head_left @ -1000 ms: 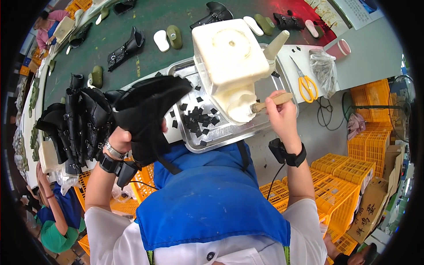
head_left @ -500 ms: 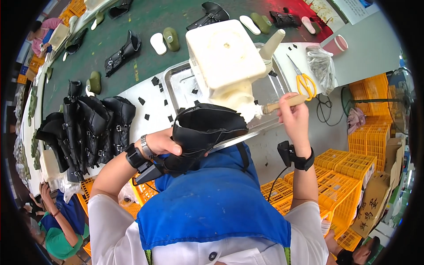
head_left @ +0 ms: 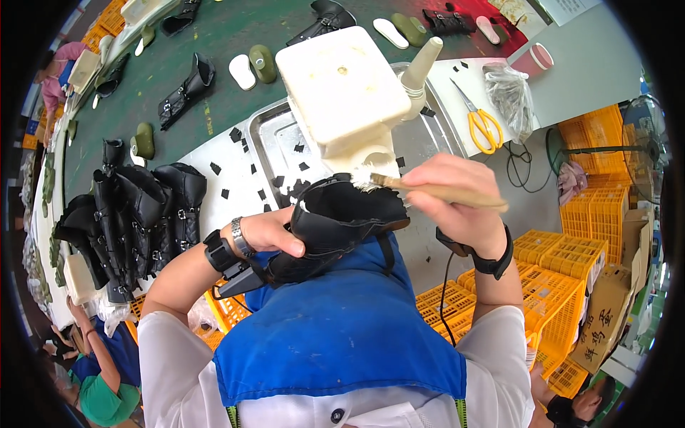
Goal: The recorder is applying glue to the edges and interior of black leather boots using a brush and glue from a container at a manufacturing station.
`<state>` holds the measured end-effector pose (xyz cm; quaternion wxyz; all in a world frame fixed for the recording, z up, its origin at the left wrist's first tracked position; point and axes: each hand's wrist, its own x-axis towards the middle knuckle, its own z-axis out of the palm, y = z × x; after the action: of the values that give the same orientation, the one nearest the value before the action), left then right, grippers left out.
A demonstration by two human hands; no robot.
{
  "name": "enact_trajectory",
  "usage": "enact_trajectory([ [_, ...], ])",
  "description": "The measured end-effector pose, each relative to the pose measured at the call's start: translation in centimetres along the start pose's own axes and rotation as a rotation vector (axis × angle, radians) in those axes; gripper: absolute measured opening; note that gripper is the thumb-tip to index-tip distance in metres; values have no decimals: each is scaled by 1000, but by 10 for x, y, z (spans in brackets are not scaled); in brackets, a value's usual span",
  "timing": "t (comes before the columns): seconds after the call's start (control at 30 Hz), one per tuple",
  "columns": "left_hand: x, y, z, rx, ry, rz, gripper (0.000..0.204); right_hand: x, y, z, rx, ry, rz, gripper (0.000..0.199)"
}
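Note:
A black boot upper (head_left: 335, 235) lies tilted over my lap, its opening facing up. My left hand (head_left: 275, 232) grips it at the left side, thumb on the outside; the other fingers are hidden. In my right hand (head_left: 467, 227) is a brush (head_left: 464, 195) with a wooden handle, fingers closed round it. Its white, pasty bristles meet the far edge of the boot's opening. Just beyond stands a bulky off-white container (head_left: 349, 85) with a white-coated spout, in a metal tray (head_left: 258, 135).
Several black boot uppers (head_left: 146, 207) stand bunched at the left. Scissors (head_left: 485, 130), a plastic bag (head_left: 509, 100) and a pink cup (head_left: 535, 59) lie right of the tray. Boots and soles rest on a green belt (head_left: 207, 36). Orange crates (head_left: 546, 299) fill the right; co-workers appear at left and lower right.
My right hand has brought the brush leftward from the container's spout to the boot's far edge. The boot has shifted slightly right; my left hand keeps its grip.

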<state>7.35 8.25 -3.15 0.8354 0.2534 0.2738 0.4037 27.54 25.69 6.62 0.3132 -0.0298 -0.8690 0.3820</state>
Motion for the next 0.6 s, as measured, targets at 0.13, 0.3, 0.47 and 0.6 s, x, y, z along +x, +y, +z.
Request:
enact_trajectory([
  [0.13,-2,2,3,-28,-16,34,88,-8,5,-1,8,3,31,14],
  [0.3,-10,0,-3,28,-79,80,88,-26,10,0,60,95,182,10],
  [0.47,-23,9,4,234,6,160,88,-31,7,2,100,153,239,8],
  [0.6,-29,22,12,677,64,242,89,-24,-2,4,50,172,305,6],
])
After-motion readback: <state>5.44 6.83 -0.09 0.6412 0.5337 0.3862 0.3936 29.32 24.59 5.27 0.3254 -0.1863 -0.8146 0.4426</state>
